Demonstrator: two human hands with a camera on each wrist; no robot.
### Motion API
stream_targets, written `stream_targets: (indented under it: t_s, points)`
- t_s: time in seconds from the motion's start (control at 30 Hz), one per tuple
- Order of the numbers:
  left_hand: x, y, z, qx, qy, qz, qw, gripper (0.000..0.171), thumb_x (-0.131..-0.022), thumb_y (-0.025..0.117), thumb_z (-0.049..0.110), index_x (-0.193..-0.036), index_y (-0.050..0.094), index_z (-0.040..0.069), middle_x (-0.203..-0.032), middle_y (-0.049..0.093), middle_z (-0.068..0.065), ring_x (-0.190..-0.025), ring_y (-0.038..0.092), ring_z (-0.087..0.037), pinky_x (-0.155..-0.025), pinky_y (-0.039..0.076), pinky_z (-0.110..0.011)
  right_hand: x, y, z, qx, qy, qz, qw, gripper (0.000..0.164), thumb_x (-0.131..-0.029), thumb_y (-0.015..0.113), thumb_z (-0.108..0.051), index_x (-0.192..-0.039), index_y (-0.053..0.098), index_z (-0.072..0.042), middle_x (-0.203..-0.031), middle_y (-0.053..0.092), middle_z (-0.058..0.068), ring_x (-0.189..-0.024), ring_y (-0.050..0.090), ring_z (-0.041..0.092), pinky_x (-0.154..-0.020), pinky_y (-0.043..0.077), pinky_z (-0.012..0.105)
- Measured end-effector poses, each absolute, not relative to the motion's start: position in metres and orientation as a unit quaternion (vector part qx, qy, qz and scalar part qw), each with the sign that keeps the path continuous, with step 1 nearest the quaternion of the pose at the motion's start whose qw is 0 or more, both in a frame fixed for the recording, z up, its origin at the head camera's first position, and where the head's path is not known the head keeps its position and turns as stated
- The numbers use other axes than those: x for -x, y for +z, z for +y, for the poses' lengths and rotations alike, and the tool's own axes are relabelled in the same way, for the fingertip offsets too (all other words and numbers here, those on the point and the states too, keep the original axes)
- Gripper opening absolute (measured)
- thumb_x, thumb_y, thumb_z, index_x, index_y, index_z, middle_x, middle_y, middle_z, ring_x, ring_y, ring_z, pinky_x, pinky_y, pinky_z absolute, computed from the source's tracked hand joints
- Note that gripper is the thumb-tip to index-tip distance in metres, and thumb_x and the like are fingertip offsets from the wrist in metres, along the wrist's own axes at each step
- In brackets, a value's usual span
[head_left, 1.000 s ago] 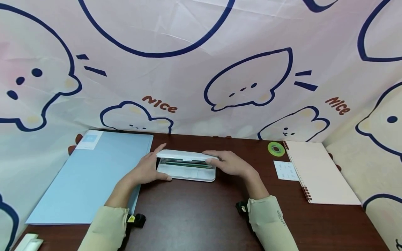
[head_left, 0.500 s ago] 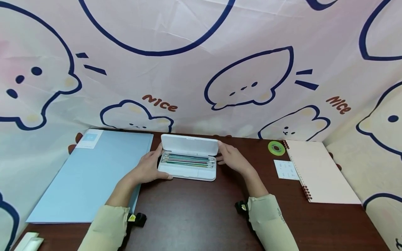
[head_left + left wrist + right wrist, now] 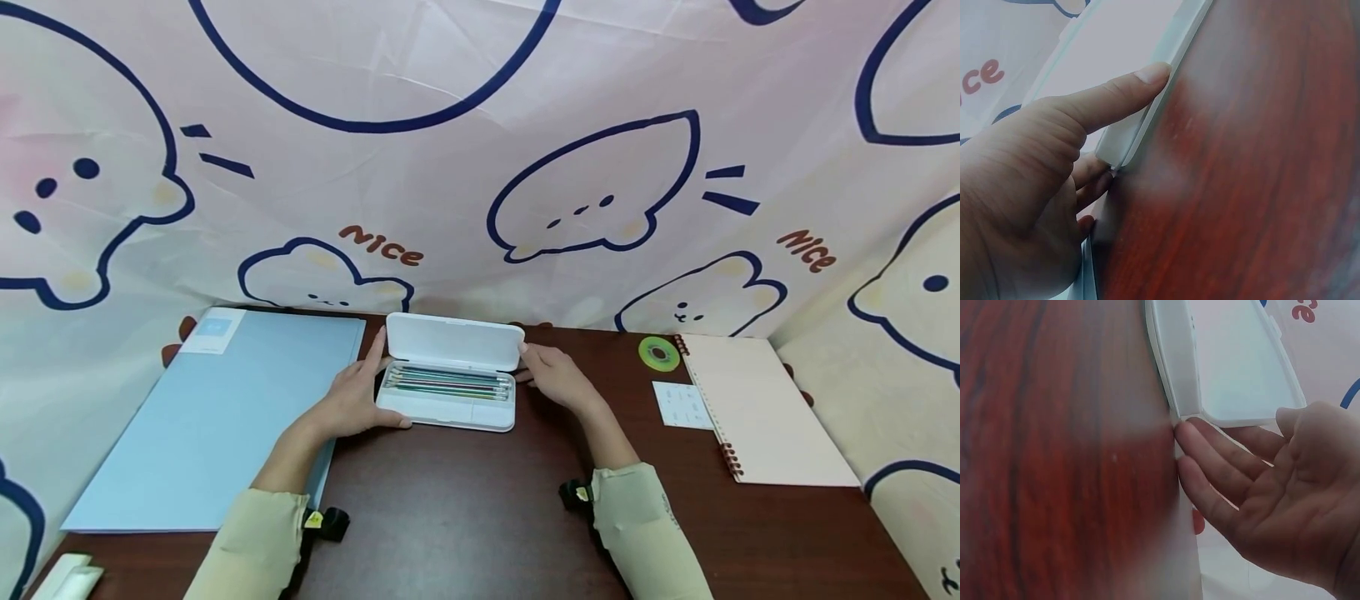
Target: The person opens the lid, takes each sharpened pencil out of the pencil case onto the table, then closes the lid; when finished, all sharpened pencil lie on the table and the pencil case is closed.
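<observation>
A white pencil case [image 3: 427,414] stands open on the table, its lid [image 3: 455,342] tilted up at the back. Several pencils [image 3: 450,384] in dark, green and reddish colours lie side by side in its rear compartment. My left hand [image 3: 349,402] grips the case's left end, thumb along the front edge and other fingers at the side and behind. At the right end, my right hand [image 3: 557,377] has its thumb touching the lid's edge; in the right wrist view its loosely extended fingers [image 3: 1210,450] reach the case's side near the hinge.
A large light blue folder [image 3: 247,417] lies left on the dark wooden table [image 3: 457,508]. To the right are a spiral notebook [image 3: 768,417], a small card [image 3: 681,405] and a green tape roll [image 3: 659,354]. Pale green objects [image 3: 70,577] sit at the lower left. A printed curtain hangs behind.
The pencil case's lid has swung up and back from nearly closed, uncovering the pencils. My right hand has moved from the lid's front to its right edge. My left hand stays at the left end.
</observation>
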State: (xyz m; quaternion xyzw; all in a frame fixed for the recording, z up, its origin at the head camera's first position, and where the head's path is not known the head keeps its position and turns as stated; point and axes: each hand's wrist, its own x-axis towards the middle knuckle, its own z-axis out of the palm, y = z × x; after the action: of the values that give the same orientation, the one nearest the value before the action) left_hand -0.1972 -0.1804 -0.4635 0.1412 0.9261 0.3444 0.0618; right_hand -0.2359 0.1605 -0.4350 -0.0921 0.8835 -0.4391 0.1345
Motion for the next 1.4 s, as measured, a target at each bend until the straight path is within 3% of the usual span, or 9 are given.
stream_targets:
  t_s: [0.27, 0.4, 0.6, 0.8, 0.93, 1.17, 1.4]
  points:
    - [0.1977, -0.4638, -0.1807, -0.155, 0.347, 0.924, 0.055, 0.146, -0.070, 0.091, 0.047, -0.162, -0.017, 0.017, -0.155, 0.050, -0.012, -0.135, 0.040, -0.042, -0.113, 0.023, -0.068, 0.2408, -0.4345, 0.1618, 0.055, -0.426, 0.902, 0.047, 0.042, -0.103, 0.056, -0.042, -0.133, 0.061, -0.014, -0.093, 0.074, 0.007, -0.083, 0.073, 0.020, -0.079, 0.056, 0.037]
    - [0.1975, -0.4629, -0.1805, -0.158, 0.347, 0.922, 0.058, 0.145, -0.071, 0.091, 0.046, -0.162, -0.017, 0.015, -0.155, 0.050, -0.012, -0.135, 0.040, -0.042, -0.113, 0.023, -0.067, 0.2409, -0.4325, 0.1609, 0.045, -0.451, 0.891, 0.027, 0.036, -0.101, 0.063, -0.036, -0.128, 0.059, -0.013, -0.085, 0.073, 0.009, -0.081, 0.073, 0.024, -0.075, 0.053, 0.034]
    - [0.1970, -0.4627, -0.1802, -0.156, 0.346, 0.924, 0.056, 0.145, -0.070, 0.091, 0.047, -0.162, -0.017, 0.017, -0.154, 0.051, -0.011, -0.134, 0.041, -0.043, -0.112, 0.024, -0.068, 0.2398, -0.4299, 0.1593, 0.050, -0.466, 0.883, 0.017, 0.039, -0.100, 0.064, -0.031, -0.136, 0.058, -0.014, -0.094, 0.077, 0.010, -0.085, 0.074, 0.027, -0.077, 0.056, 0.036]
    - [0.1955, -0.4637, -0.1809, -0.153, 0.349, 0.923, 0.057, 0.143, -0.071, 0.091, 0.048, -0.162, -0.012, 0.010, -0.156, 0.049, -0.012, -0.135, 0.040, -0.043, -0.112, 0.024, -0.068, 0.2369, -0.4277, 0.1594, 0.061, -0.492, 0.869, -0.011, 0.023, -0.102, 0.062, -0.029, -0.112, 0.066, -0.008, -0.093, 0.075, 0.013, -0.084, 0.074, 0.024, -0.079, 0.061, 0.039]
    - [0.1952, -0.4624, -0.1804, -0.150, 0.351, 0.922, 0.060, 0.142, -0.071, 0.091, 0.047, -0.163, -0.012, 0.011, -0.156, 0.048, -0.012, -0.137, 0.038, -0.045, -0.113, 0.022, -0.069, 0.2358, -0.4256, 0.1595, 0.070, -0.487, 0.870, -0.026, 0.025, -0.103, 0.060, -0.031, -0.105, 0.073, -0.009, -0.096, 0.075, 0.012, -0.084, 0.074, 0.024, -0.078, 0.060, 0.037]
    - [0.1952, -0.4615, -0.1793, -0.143, 0.346, 0.925, 0.066, 0.140, -0.073, 0.090, 0.046, -0.163, -0.013, 0.013, -0.155, 0.049, -0.012, -0.140, 0.036, -0.045, -0.114, 0.021, -0.069, 0.2353, -0.4267, 0.1601, 0.074, -0.466, 0.882, -0.005, 0.031, -0.104, 0.058, -0.035, -0.121, 0.075, -0.016, -0.111, 0.076, 0.012, -0.091, 0.074, 0.027, -0.078, 0.059, 0.037]
    - [0.1958, -0.4631, -0.1787, -0.141, 0.335, 0.929, 0.068, 0.137, -0.075, 0.088, 0.048, -0.163, -0.010, 0.011, -0.156, 0.047, -0.012, -0.141, 0.034, -0.045, -0.114, 0.020, -0.068, 0.2363, -0.4296, 0.1605, 0.085, -0.437, 0.893, 0.070, 0.041, -0.104, 0.057, -0.039, -0.140, 0.063, -0.022, -0.134, 0.068, 0.007, -0.100, 0.073, 0.024, -0.086, 0.059, 0.040]
